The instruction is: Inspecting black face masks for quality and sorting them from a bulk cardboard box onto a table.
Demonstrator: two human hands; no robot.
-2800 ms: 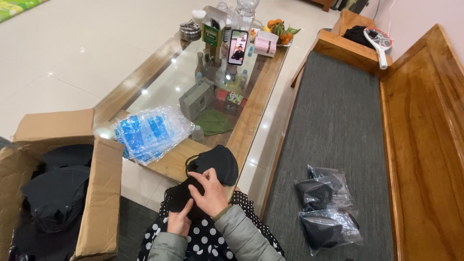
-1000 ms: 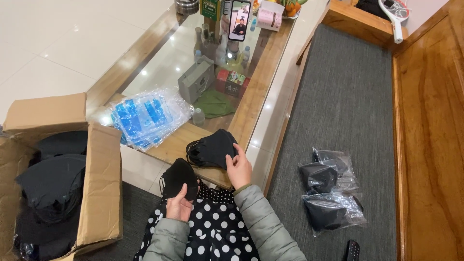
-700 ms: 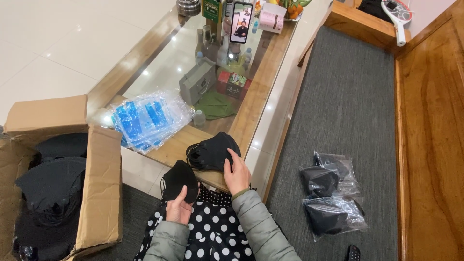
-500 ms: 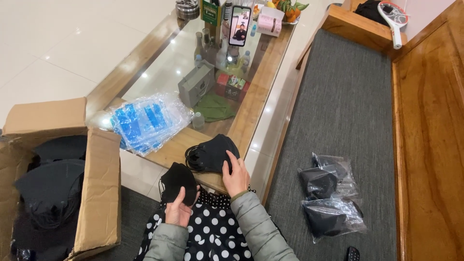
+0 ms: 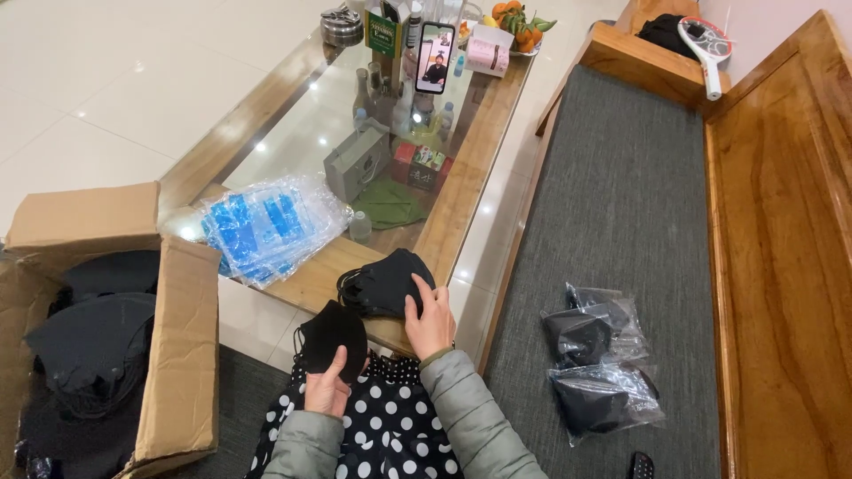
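Black masks [image 5: 386,284] stacked at the near edge of a glass-topped wooden table [image 5: 461,191], one more held just below it.

A long grey fabric bench cushion [image 5: 621,231] is lying at the right, framed in glossy wood, with most of its matte surface open. At the left, an open cardboard box [image 5: 177,346] is holding soft dark cloth pieces. A crinkly clear pack of blue-printed bags [image 5: 262,226] is lying on the table's near left part. Two clear bags of black masks [image 5: 595,359] are resting on the cushion's near part. The right hand [image 5: 430,319] is pressing flat, fingers spread, on the curved stack at the table's rim. The left hand [image 5: 328,386] is gripping a single black mask [image 5: 330,333], fingers curled round its lower edge.
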